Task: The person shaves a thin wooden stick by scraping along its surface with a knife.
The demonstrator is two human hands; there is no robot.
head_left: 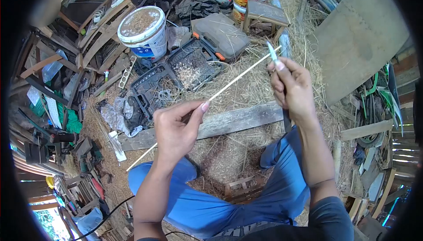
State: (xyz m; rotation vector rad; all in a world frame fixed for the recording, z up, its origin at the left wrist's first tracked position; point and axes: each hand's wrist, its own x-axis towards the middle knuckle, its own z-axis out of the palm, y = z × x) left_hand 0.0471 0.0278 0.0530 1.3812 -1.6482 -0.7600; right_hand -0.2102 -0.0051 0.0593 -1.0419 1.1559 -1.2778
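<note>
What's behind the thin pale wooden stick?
Beyond the bare left hand, dry yellow straw shows behind the stick; the hand covers whatever's behind the gripped stretch.

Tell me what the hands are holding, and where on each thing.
The left hand pinches a thin pale stick near its middle, between thumb and fingers; the right hand grips a knife below its exposed blade.

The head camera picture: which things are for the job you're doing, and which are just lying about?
In the job:
- thin stick, held in the left hand
- knife, held in the right hand, blade by the stick

Probably just lying about:
- white bucket
- case with orange latches
- small wooden stool
</note>
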